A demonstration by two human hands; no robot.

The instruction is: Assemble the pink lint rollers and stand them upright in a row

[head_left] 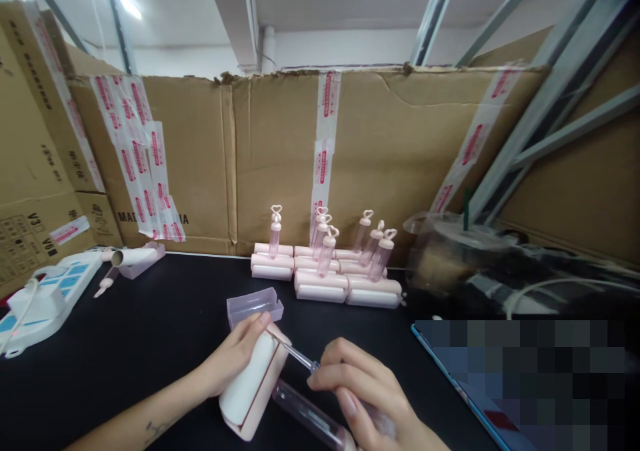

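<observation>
My left hand [234,354] is closed around the upper end of a pink lint roller [250,385] with a white roll, held tilted above the black table. In my right hand [367,387] is a screwdriver [301,357], its metal shaft pointing at the roller's upper end. Whether the tip touches a screw is too small to tell. The roller's clear pinkish handle [313,412] extends under my right hand, which hides part of it. Just beyond my left hand lies a translucent lilac cover [256,307].
Several lint rollers [320,285] with upright handles stand in rows against the cardboard wall [280,151]. Another roller [137,259] lies in pieces at the left, beside a power strip [70,291]. A lidded drink cup [445,257] and a phone or tablet [463,387] are at the right.
</observation>
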